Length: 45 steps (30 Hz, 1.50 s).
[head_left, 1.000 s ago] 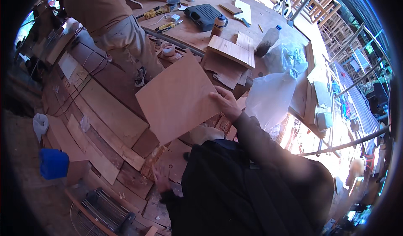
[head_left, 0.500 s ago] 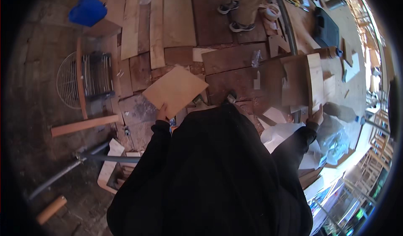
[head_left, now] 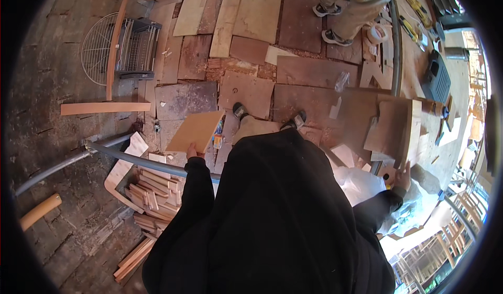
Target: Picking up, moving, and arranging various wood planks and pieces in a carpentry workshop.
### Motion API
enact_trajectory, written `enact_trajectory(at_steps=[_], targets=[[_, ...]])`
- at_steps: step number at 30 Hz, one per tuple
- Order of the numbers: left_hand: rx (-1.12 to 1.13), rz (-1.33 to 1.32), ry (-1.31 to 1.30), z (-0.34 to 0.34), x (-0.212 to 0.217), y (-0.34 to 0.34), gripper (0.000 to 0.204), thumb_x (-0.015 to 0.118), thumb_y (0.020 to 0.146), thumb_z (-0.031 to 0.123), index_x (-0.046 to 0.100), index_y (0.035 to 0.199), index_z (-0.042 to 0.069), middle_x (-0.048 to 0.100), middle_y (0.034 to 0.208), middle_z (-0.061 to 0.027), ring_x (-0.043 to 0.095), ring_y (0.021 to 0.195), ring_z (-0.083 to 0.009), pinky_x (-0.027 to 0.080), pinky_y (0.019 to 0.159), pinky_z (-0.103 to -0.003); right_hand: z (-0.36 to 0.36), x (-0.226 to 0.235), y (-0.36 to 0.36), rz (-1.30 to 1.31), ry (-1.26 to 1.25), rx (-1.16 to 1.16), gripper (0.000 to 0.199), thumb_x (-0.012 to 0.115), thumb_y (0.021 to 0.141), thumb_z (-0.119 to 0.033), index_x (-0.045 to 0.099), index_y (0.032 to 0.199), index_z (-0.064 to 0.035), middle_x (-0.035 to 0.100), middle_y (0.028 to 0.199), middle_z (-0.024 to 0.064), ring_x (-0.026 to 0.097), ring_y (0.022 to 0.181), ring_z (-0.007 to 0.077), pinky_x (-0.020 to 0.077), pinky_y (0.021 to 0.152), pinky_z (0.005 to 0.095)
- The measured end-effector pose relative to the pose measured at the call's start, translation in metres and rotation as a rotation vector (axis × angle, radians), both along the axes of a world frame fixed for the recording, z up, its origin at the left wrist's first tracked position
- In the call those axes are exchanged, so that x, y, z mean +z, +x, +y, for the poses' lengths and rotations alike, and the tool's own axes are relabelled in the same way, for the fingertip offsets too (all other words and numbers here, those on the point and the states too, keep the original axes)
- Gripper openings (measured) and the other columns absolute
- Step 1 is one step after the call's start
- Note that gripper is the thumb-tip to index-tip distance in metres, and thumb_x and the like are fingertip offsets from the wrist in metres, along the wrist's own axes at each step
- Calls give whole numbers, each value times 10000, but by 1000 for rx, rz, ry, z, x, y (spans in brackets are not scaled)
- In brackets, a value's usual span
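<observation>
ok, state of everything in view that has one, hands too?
Left hand: closed on the board's edge.
Board: held, tilted.
Right hand: at the plank's near end; grip unclear.
Plank: resting at the bench side.
Tool case: shut.
White plastic bag: crumpled.
Wood strips: loosely heaped.
Other person: standing.

Can read no word, number, brand or sign anywhere; can make out only bright, mixed colours on a small packet-like item (head_left: 218, 139) just beside the board (head_left: 195, 131) — too small for reading; likewise a pale speck on a reddish wooden strip (head_left: 113, 63) — equally illegible.
</observation>
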<state>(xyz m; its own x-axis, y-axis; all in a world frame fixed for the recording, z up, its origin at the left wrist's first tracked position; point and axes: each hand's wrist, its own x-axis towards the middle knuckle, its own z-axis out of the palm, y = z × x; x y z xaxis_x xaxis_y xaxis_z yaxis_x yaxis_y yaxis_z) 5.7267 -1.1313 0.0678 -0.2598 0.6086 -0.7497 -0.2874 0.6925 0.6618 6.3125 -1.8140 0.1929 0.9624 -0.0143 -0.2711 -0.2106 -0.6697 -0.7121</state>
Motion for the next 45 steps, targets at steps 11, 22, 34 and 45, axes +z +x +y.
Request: enact_trajectory(at_steps=[11,22,34,45], targets=[[15,-77,-47,91,-50,-42,309,608,856,190,522,1143,115,625,1015,-53,639,865,-208,557,653,-365,140,114,-47,-78,908,-528,276,546,893,-263,582,929,8,543,644,49,480,520,125,392,468,202],[-14,24,-237,202,-97,-110,325,596,839,184,499,1131,79,593,1027,-110,623,843,-267,556,627,-396,409,168,-201,138,673,-437,188,560,868,-240,554,925,-61,589,716,63,483,474,96,328,356,186],[-406,-131,17,198,-5,-83,526,484,920,435,363,1358,171,418,1362,-54,443,1211,-285,401,949,-453,659,73,-256,1006,507,-125,261,546,862,-270,605,951,-31,609,771,44,537,540,104,378,442,199],[-451,-655,-96,147,116,82,579,529,893,457,408,1293,56,522,1244,-126,515,1153,-268,443,980,-439,717,27,-332,840,626,397,281,587,850,-264,615,900,11,536,651,13,476,505,85,370,449,223]])
